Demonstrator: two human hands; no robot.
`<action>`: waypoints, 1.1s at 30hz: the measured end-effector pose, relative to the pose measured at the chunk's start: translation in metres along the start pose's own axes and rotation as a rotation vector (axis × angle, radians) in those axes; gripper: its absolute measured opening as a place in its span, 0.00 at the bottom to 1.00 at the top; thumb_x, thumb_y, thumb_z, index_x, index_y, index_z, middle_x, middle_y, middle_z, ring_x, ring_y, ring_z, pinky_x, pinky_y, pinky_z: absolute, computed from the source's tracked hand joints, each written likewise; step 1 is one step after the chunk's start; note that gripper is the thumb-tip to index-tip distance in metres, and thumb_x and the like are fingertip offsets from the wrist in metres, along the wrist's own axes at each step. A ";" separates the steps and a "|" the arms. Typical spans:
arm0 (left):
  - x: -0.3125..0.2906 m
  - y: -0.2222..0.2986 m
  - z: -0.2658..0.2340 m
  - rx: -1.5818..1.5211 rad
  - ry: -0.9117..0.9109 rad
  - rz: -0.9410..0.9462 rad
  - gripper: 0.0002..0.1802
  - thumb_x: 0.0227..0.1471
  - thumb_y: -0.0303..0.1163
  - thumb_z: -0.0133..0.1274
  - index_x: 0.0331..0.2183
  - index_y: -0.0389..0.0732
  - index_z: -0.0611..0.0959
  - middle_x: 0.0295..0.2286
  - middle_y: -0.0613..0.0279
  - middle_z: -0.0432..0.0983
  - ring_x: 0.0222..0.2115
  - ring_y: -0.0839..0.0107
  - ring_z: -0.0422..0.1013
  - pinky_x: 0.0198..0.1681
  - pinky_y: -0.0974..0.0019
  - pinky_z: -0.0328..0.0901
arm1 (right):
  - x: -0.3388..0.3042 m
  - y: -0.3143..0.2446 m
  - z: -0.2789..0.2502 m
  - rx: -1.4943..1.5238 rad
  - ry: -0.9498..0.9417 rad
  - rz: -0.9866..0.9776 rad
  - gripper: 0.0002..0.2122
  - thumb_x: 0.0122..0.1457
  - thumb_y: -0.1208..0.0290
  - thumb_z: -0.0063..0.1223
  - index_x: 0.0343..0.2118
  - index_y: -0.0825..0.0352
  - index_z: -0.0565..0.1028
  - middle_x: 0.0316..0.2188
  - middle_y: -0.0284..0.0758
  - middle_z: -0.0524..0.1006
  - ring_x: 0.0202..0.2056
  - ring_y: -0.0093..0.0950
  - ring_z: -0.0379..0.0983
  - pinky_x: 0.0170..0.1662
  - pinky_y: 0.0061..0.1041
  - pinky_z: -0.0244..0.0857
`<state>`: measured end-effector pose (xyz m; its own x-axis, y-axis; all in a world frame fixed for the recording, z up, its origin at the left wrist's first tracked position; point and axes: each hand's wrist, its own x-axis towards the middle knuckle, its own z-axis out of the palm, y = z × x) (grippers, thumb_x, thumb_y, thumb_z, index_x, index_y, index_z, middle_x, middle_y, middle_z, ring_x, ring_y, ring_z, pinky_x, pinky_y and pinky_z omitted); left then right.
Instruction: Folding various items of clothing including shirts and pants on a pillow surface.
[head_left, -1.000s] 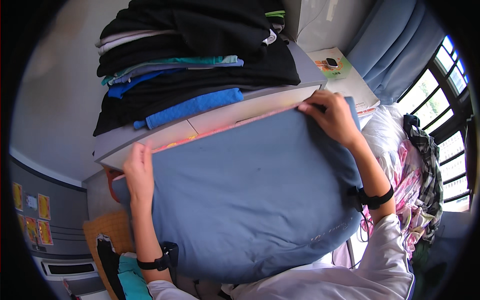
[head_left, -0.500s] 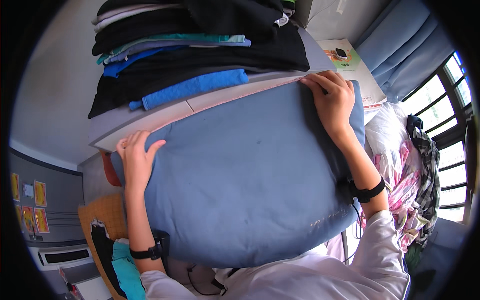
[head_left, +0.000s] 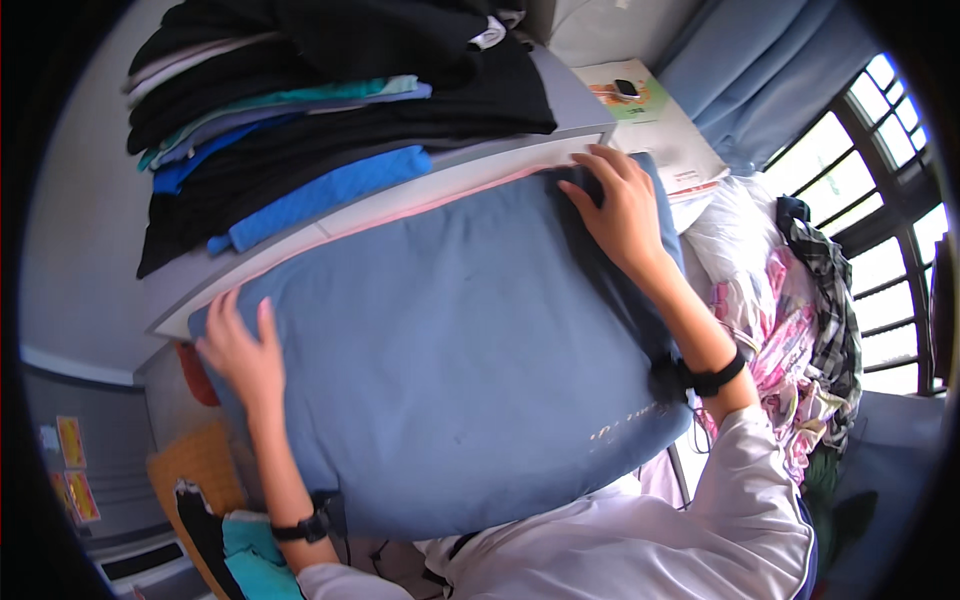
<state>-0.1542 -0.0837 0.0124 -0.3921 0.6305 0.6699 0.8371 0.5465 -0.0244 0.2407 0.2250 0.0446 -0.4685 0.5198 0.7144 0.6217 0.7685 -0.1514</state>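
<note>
**Both hands flat on a big blue pillow under a shelf of folded clothes**

Far left: grey wall, yellow stickers low down, blurred. Left hand [head_left: 240, 352] lies on the pillow's [head_left: 450, 350] left end, fingers spread wide, palm pressing the fabric, gripping nothing. An orange item [head_left: 197, 375] sits just beside that hand, mostly hidden behind it. Black wristband on that forearm.

The pillow is centre frame, held against the front edge of a white shelf [head_left: 400, 195]. Its long axis runs left-low to right-high, along the shelf edge. The pillow lies between the two hands and in front of the person's chest; the hands sit at opposite ends, both touching it, neither clearly nearer.

On top of the shelf: a stack of clothes [head_left: 320, 110], black, teal and blue layers.

Right hand [head_left: 620, 210] rests on the pillow's upper right corner, fingers open and spread, fingertips at the shelf edge. Black wristband too.

Further right: a booklet [head_left: 660, 130] with a small dark object on it, a blue curtain [head_left: 760, 70], a pile of patterned cloth [head_left: 790, 320], a window [head_left: 880, 200].

The pillow's underside and far edge are hidden; the gap beneath the shelf cannot be made out.
</note>
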 end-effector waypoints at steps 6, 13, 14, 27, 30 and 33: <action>-0.048 -0.065 -0.022 -0.887 -0.231 -1.012 0.41 0.63 0.52 0.55 0.61 0.26 0.67 0.59 0.45 0.67 0.59 0.60 0.64 0.63 0.60 0.58 | -0.072 0.034 -0.057 0.185 -0.043 0.840 0.28 0.59 0.51 0.64 0.49 0.73 0.75 0.40 0.48 0.77 0.44 0.39 0.77 0.48 0.36 0.68; -0.063 -0.083 -0.026 -0.845 0.057 -0.837 0.37 0.63 0.51 0.55 0.56 0.26 0.75 0.54 0.49 0.74 0.53 0.64 0.71 0.59 0.63 0.63 | -0.057 0.037 -0.070 0.494 0.083 0.580 0.18 0.63 0.60 0.61 0.37 0.75 0.77 0.23 0.38 0.76 0.27 0.18 0.68 0.33 0.21 0.64; -0.062 -0.081 -0.026 -0.835 0.068 -0.876 0.38 0.63 0.52 0.55 0.57 0.26 0.73 0.55 0.48 0.73 0.53 0.64 0.71 0.59 0.63 0.63 | -0.054 0.041 -0.071 0.460 0.068 0.662 0.18 0.63 0.59 0.61 0.38 0.75 0.77 0.23 0.38 0.77 0.27 0.19 0.69 0.33 0.22 0.64; -0.054 -0.078 -0.041 -1.039 -0.097 -0.922 0.31 0.65 0.49 0.53 0.54 0.29 0.77 0.51 0.54 0.75 0.51 0.67 0.71 0.56 0.66 0.63 | -0.051 0.055 -0.072 0.585 0.041 0.660 0.18 0.66 0.60 0.60 0.41 0.75 0.80 0.30 0.29 0.80 0.29 0.16 0.72 0.35 0.17 0.66; -0.059 -0.079 -0.030 -0.821 -0.225 -0.952 0.37 0.63 0.54 0.53 0.55 0.27 0.76 0.51 0.52 0.75 0.51 0.65 0.71 0.57 0.64 0.62 | -0.051 0.066 -0.052 0.455 -0.079 0.696 0.20 0.65 0.57 0.60 0.42 0.76 0.80 0.28 0.32 0.80 0.29 0.16 0.72 0.35 0.18 0.66; -0.072 -0.080 -0.027 -0.851 -0.259 -1.033 0.47 0.61 0.63 0.49 0.60 0.27 0.70 0.59 0.48 0.68 0.58 0.60 0.66 0.60 0.62 0.60 | -0.059 0.072 -0.031 0.427 -0.048 0.663 0.21 0.65 0.56 0.59 0.43 0.77 0.80 0.27 0.35 0.80 0.29 0.19 0.72 0.35 0.20 0.66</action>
<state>-0.1822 -0.1878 -0.0139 -0.9581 0.2810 -0.0554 0.0584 0.3811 0.9227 0.3318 0.2380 0.0129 -0.1171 0.9279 0.3540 0.4910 0.3640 -0.7915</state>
